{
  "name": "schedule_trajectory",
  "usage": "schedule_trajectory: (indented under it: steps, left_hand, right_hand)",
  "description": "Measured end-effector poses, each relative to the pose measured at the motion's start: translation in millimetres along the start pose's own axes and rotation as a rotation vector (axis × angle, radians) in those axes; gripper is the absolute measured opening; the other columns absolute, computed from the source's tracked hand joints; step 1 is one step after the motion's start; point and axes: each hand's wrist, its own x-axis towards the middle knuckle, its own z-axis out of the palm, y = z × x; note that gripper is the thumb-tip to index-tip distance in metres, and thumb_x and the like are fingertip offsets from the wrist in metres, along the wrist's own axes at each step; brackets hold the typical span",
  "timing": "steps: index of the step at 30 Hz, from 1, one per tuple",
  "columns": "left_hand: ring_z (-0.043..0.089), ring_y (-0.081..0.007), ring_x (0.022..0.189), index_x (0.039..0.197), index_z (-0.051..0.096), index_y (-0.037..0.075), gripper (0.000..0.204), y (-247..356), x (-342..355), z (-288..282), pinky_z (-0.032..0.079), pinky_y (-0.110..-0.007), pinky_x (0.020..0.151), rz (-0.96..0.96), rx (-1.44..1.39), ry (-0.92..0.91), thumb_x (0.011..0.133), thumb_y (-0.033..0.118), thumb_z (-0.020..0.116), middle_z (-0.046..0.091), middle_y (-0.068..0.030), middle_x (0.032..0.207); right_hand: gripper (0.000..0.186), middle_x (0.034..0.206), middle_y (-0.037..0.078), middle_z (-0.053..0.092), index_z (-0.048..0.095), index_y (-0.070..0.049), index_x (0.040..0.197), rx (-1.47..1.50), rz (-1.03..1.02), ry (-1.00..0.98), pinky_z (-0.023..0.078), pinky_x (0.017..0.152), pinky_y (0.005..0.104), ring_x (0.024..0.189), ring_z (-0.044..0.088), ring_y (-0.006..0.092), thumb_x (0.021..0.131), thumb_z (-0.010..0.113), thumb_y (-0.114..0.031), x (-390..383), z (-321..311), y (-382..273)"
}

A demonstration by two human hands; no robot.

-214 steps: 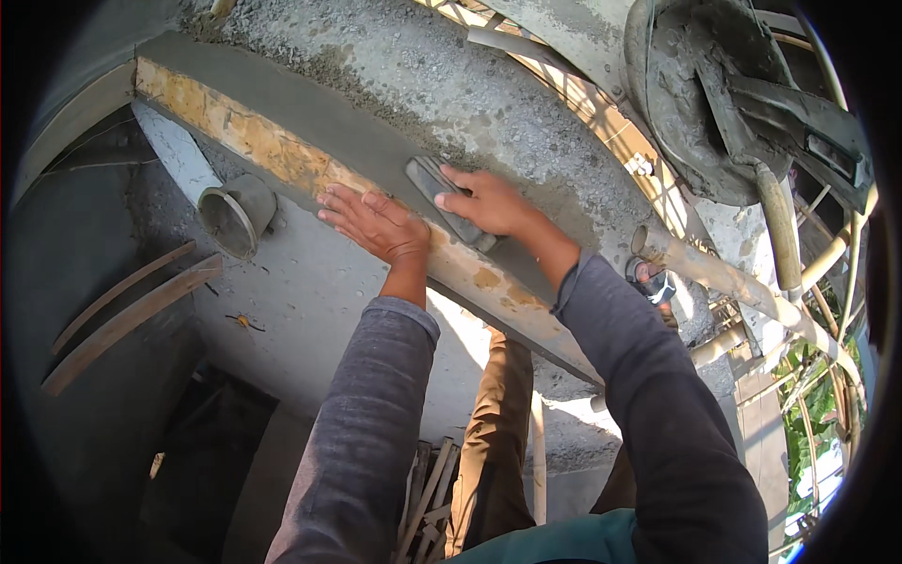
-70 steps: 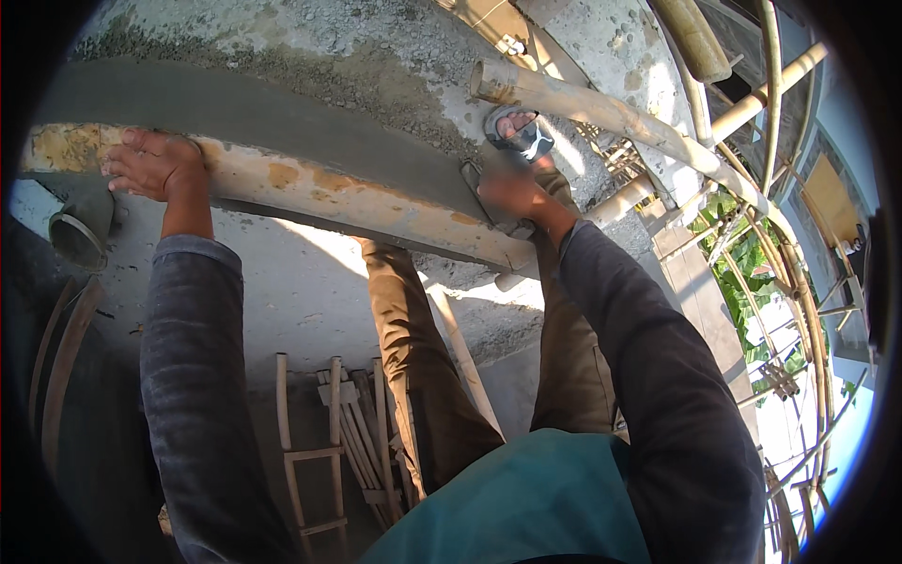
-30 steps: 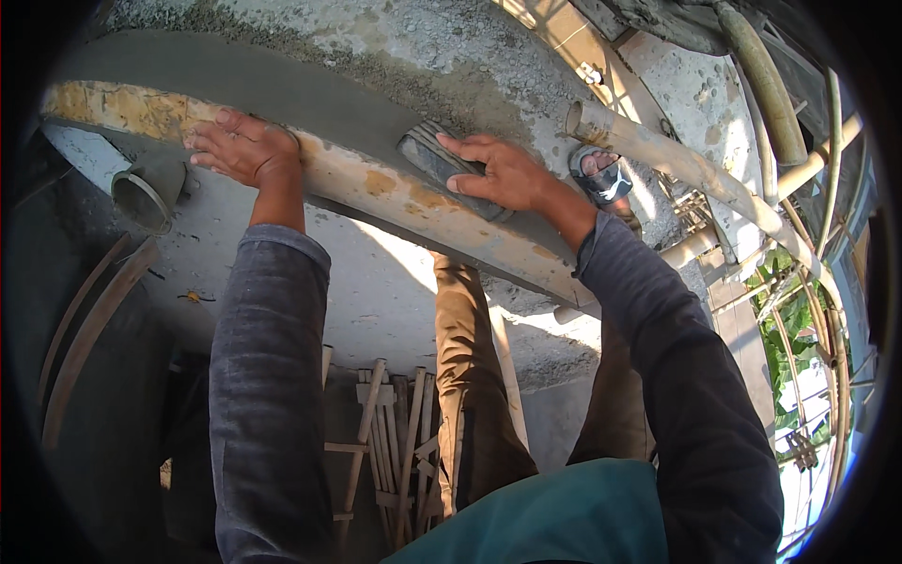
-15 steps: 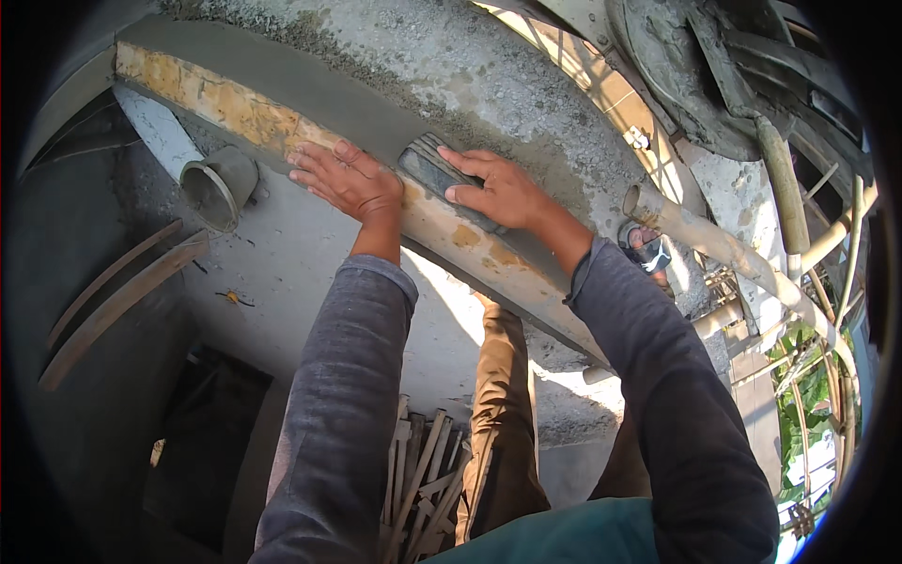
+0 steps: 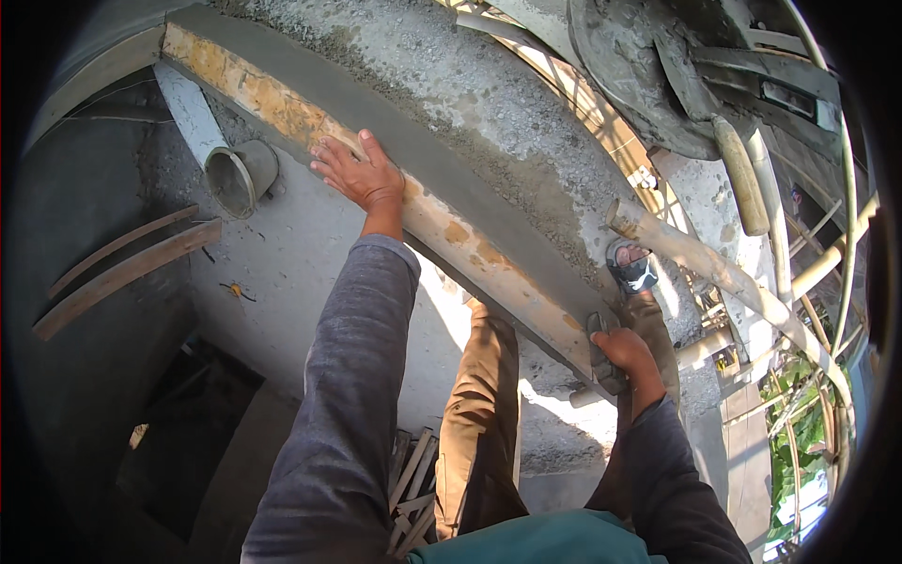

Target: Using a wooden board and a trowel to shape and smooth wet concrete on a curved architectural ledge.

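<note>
A pale, stained wooden board [image 5: 446, 228] runs diagonally from upper left to lower right, edging a strip of smooth grey mortar [image 5: 404, 141]. My left hand [image 5: 362, 177] lies on the board's upper part, fingers spread and holding nothing. Down at the strip's lower right end, my right hand [image 5: 629, 352] grips a dark grey plastering float [image 5: 606, 362]. Its fingers are partly hidden. The float rests at the mortar's end, beside the board.
A mortar pan [image 5: 601, 85] with a wooden-handled trowel [image 5: 740, 179] stands upper right. Bamboo poles [image 5: 723, 263] cross the right side. My sandalled foot [image 5: 634, 268] is beside the mortar strip. A grey open-mouthed cylinder [image 5: 230, 183] sits left; wooden sticks [image 5: 411, 475] lie below.
My right hand has drawn the float down and right along the mortar, from near my left hand to the strip's lower end. My left hand stays on the board.
</note>
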Motion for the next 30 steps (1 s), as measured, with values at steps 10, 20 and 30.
schedule_trajectory:
  steps: [10,20,30]
  left_hand:
    - [0.036,-0.0368,0.139,0.140,0.044,-0.004,0.093,3.9,-65.7,-11.8,0.032,-0.039,0.114,-0.287,-0.203,-0.019,0.076,0.057,0.074,0.040,-0.0265,0.147]
    - [0.061,-0.0323,0.111,0.120,0.056,-0.013,0.084,22.9,-61.6,-38.4,0.048,-0.036,0.096,-0.747,-0.437,-0.243,0.064,0.038,0.092,0.060,-0.0243,0.125]
    - [0.056,-0.0398,0.118,0.137,0.036,-0.009,0.097,-2.7,-40.1,-24.9,0.040,-0.063,0.099,-0.815,-0.457,-0.364,0.067,0.028,0.091,0.051,-0.0218,0.137]
  right_hand:
    - [0.072,0.122,0.024,0.059,0.046,-0.017,0.144,0.323,-0.300,0.511,0.045,0.097,0.0455,0.114,0.058,0.0393,0.084,0.057,-0.056,-54.5,-11.0,-45.2]
    - [0.069,0.121,0.022,0.058,0.047,-0.015,0.143,0.530,-0.410,0.716,0.044,0.098,0.0445,0.115,0.056,0.0383,0.083,0.063,-0.047,-51.8,-5.8,-42.9]
    - [0.067,0.125,0.022,0.057,0.048,-0.012,0.142,0.713,-0.507,0.699,0.042,0.100,0.0431,0.118,0.055,0.0373,0.084,0.066,-0.041,-53.8,13.2,-57.8]
